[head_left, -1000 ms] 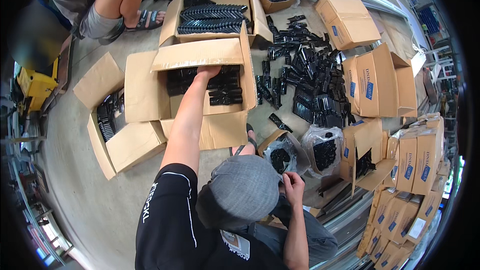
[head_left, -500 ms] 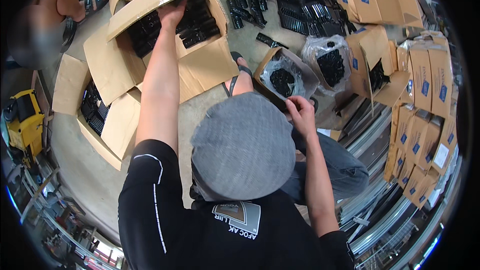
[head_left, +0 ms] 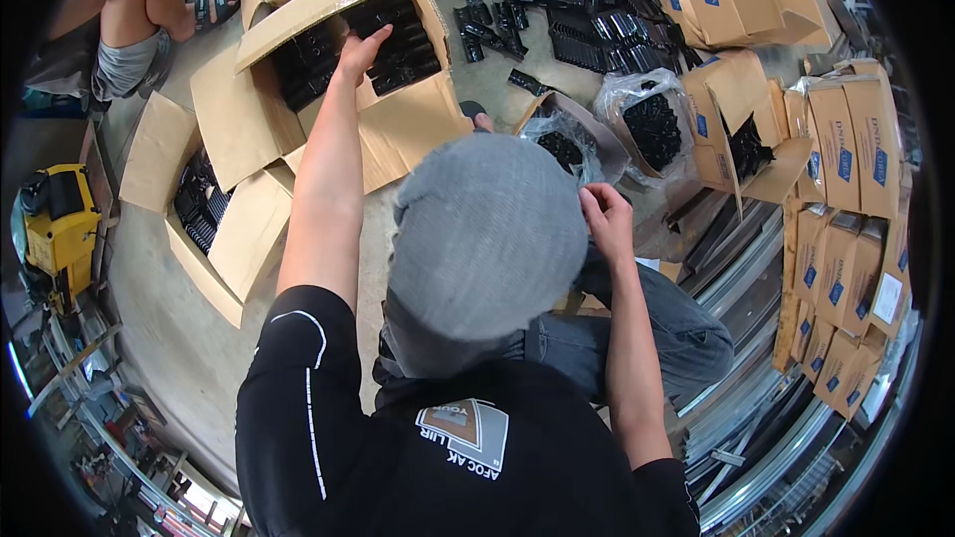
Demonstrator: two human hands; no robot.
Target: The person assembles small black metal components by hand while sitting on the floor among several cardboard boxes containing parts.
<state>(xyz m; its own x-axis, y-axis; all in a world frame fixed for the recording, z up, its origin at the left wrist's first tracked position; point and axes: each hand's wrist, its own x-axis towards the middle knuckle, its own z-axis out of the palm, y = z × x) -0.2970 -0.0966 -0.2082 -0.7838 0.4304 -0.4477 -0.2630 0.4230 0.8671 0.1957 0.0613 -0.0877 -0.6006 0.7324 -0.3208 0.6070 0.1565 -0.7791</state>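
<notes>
My left hand [head_left: 360,45] reaches forward into a large open cardboard box [head_left: 408,129] and lies flat on the rows of black metal parts [head_left: 403,40] stacked inside it. My right hand [head_left: 605,219] is raised beside my grey cap [head_left: 487,239], fingers curled. It hovers just in front of a clear plastic bag of small black parts [head_left: 562,147] set in a small box. Whether those fingers pinch anything is not visible.
A second bag of black parts [head_left: 652,124] and loose black parts [head_left: 582,0] lie on the concrete floor ahead. Small cardboard boxes [head_left: 846,239] are stacked on the right, above metal rails [head_left: 756,418]. Another open box [head_left: 204,204] and a yellow case [head_left: 60,219] sit left. A seated person [head_left: 139,15] is far left.
The view has tipped down and closer, so the boxes slid toward the top. My left hand has gone from the box's flap edge onto the parts inside. My right hand stays by the bag.
</notes>
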